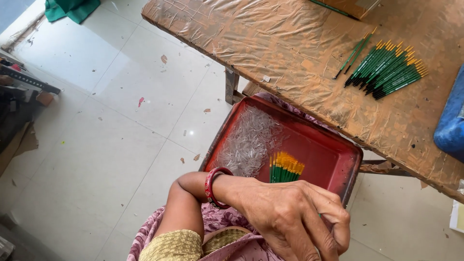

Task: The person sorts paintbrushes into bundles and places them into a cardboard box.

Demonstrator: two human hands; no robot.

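Observation:
My left hand (pixel 290 212), with a red bangle (pixel 212 187) on the wrist, is low in the view over my lap, its fingers curled shut. A sliver of a thin green brush (pixel 319 215) shows between the fingers. Just beyond the hand lies a red tray (pixel 333 154) holding a heap of small clear plastic tubes (pixel 249 140) and a bundle of green brushes with yellow tips (pixel 285 168). More of the same brushes lie in a loose pile (pixel 386 70) on the table. My right hand is out of sight.
A wooden table wrapped in brown plastic film (pixel 290 43) runs across the top right, with a blue object (pixel 452 121) at its right edge. White tiled floor (pixel 121 121) spreads to the left, with a green cloth (pixel 70 8) and dark clutter (pixel 19 96) at its far side.

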